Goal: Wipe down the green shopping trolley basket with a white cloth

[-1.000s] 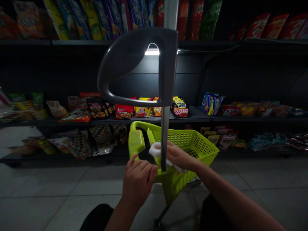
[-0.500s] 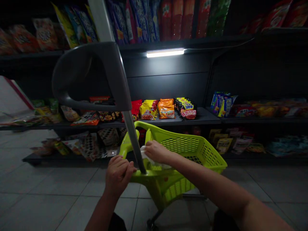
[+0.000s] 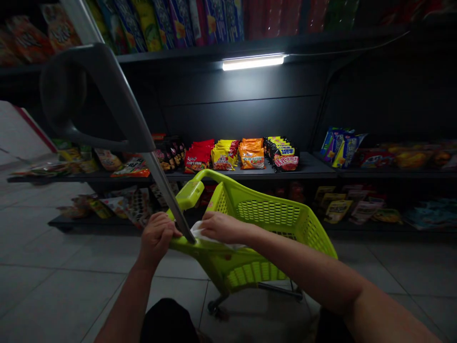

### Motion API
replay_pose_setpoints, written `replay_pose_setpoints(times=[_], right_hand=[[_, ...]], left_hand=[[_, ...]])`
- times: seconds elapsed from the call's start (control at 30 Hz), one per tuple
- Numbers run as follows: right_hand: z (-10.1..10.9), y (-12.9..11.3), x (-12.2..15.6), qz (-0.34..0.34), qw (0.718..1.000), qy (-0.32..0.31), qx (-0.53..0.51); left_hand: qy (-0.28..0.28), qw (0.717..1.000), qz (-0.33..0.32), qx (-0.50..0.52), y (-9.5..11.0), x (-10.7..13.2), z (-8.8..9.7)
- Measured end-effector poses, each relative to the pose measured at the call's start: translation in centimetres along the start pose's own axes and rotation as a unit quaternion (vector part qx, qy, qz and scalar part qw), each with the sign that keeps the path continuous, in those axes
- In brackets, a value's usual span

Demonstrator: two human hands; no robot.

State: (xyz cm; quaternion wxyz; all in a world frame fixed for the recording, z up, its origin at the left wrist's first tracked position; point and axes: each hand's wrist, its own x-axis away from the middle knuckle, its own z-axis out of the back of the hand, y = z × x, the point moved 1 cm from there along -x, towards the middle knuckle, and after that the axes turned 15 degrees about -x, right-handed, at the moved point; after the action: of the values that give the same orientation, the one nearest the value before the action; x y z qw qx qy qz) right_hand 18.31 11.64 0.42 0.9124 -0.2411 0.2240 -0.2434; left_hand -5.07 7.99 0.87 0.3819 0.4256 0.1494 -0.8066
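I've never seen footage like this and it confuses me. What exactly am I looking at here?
This picture comes from a camera worn on a person's head, looking down at their own arms. The left hand curls over the rim of a lime-green shopping cart, beside a metal pole with a grey loop handle. The right hand presses a white cloth against the cart. Behind it, dark shelves hold packaged snacks.

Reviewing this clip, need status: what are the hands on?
Left hand on green cart rim, by the pole. Right hand pressing white cloth there. Grey pole between hands.
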Motion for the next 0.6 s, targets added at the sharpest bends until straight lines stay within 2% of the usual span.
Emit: replay_pose_setpoints(times=[0.07,0.17,0.23,0.3,0.37,0.4,0.43,0.5,0.57,0.6], right_hand=[[-0.4,-0.8,0.8,0.032,0.997,-0.031,-0.067],[-0.4,0.0,3.0,-0.02,0.992,-0.027,-0.118],[-0.3,1.5,5.3,-0.06,0.988,-0.041,-0.134],[-0.5,3.0,7.8,-0.107,0.98,-0.101,-0.137],[-1.1,4.1,9.2,-0.156,0.964,-0.166,-0.14],[-1.6,4.4,9.3,-0.171,0.959,-0.17,-0.149],[-2.3,4.4,8.9,-0.177,0.96,-0.141,-0.167],[-3.9,4.0,7.1,-0.172,0.96,-0.01,-0.221],[-6.0,3.5,5.4,-0.161,0.943,0.084,-0.278],[-7.1,3.4,5.1,-0.165,0.936,0.091,-0.296]], left_hand=[[0.025,0.998,0.024,-0.045,-1.4,0.2,-0.1],[0.05,0.986,0.082,-0.134,-2.2,1.3,-0.2],[0.076,0.973,0.13,-0.177,-1.5,2.7,-0.1],[0.136,0.958,0.171,-0.183,0.3,4.2,0.1],[0.158,0.964,0.15,-0.153,2.4,5.2,-0.2],[0.137,0.974,0.116,-0.139,3.5,5.4,-0.6],[0.102,0.983,0.077,-0.13,4.4,5.4,-1.1],[0.01,0.992,0.042,-0.116,5.6,5.0,-2.5],[-0.068,0.985,0.031,-0.156,5.8,4.6,-3.9],[-0.083,0.975,0.035,-0.204,5.7,4.4,-4.5]])
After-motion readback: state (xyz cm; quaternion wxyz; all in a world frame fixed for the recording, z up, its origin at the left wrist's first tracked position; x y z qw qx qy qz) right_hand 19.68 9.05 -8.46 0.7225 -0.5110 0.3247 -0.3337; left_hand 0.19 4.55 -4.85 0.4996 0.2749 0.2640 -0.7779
